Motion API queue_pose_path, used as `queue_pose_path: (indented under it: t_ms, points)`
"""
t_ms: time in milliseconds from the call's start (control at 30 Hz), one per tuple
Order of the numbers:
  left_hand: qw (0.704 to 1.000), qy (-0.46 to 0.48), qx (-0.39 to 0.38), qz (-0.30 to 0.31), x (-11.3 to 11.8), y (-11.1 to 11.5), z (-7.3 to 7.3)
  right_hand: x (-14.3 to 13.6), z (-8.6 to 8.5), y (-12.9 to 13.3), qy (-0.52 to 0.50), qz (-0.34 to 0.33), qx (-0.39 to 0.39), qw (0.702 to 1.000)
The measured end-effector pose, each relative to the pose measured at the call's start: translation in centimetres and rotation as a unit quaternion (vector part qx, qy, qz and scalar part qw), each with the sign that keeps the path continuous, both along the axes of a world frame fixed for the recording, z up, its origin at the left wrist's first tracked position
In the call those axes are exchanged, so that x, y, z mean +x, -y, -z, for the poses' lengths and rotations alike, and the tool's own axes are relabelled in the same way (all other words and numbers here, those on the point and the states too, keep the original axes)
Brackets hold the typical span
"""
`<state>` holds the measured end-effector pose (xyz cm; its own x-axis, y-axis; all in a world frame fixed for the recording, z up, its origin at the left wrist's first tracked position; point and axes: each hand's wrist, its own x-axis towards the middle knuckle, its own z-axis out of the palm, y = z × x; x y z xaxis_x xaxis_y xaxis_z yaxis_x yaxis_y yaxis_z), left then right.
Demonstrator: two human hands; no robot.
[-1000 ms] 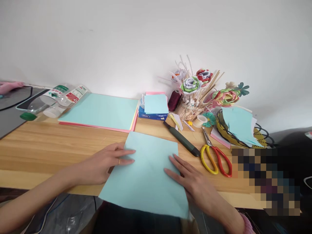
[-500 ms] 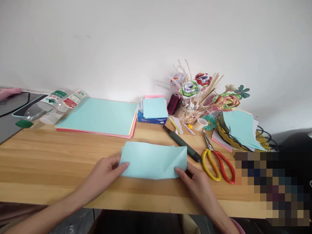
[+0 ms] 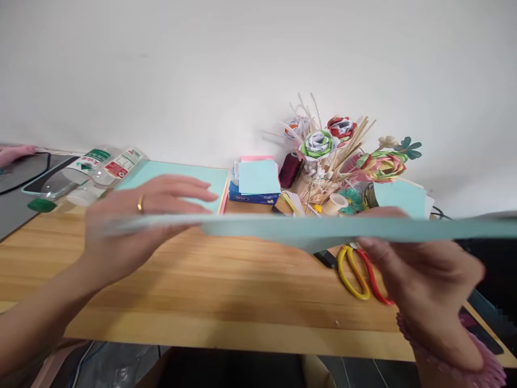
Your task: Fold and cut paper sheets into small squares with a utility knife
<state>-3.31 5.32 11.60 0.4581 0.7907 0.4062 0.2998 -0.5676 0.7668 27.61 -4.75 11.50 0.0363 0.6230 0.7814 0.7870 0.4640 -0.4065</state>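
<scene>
A sheet of light-blue paper (image 3: 278, 229) is raised above the table and seen nearly edge-on, blurred by motion. My right hand (image 3: 424, 277) pinches it, thumb below and fingers mostly hidden above. At the other end, the paper runs between the thumb and fingers of my left hand (image 3: 115, 250), whose ringed fingers reach out straight along it. Scissors (image 3: 350, 272) with yellow and red handles lie under the right part of the sheet. A dark pen-like tool (image 3: 325, 259) shows only in part beneath the paper.
Behind stand a stack of coloured paper (image 3: 189, 175), a blue box (image 3: 254, 196) topped with small sheets, and paper flowers (image 3: 319, 144) among sticks. A thread spool (image 3: 336, 203) sits near them. Plastic bottles (image 3: 117, 166) lie at the back left of the wooden table (image 3: 226, 302).
The paper was low over the table, its folded face showing between both hands. Now both hands have risen and spread apart, and the sheet is lifted, stretched wide and turned edge-on.
</scene>
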Motion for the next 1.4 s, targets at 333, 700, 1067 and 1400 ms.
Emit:
queue_pose_path:
  t_ms: [333,700,1067,1400]
  points:
    - [0.969,-0.117,-0.058,0.210,-2.3,3.4,10.6,0.3,7.7,4.3,0.113,-0.213,-0.352,0.904]
    - [0.956,-0.197,-0.187,-0.106,1.0,4.8,11.0,-3.4,12.8,5.1,0.008,0.194,-0.290,0.937]
    - [0.928,-0.337,0.137,-0.079,1.4,4.1,11.9,-4.1,13.0,5.3,0.249,0.214,-0.284,0.901]
    - [0.894,-0.397,0.208,-0.025,-0.6,3.9,13.3,-4.6,14.2,5.8,0.189,0.236,-0.264,0.916]
